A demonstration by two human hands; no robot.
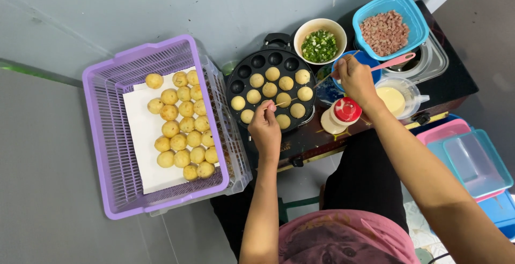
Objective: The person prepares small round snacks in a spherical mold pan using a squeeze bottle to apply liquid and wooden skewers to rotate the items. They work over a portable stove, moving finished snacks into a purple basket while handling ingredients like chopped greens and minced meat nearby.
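A round black pan [244,72] with ball-shaped wells holds several golden dough balls [271,90]. My left hand [265,129] hovers at the pan's near edge, pinching a thin wooden skewer [283,102] whose tip points at a ball. My right hand [355,79] is right of the pan, gripping a second skewer [324,78] that reaches toward the pan's right side. A pink-handled utensil [397,60] sticks out beside that hand.
A purple basket [107,151] lined with white paper holds several cooked balls at the left. Behind the pan are a white bowl of chopped greens [319,44], a blue tub of diced meat [385,28], a batter jug [399,99] and a red-capped bottle [343,115]. Plastic lids [472,162] lie at the right.
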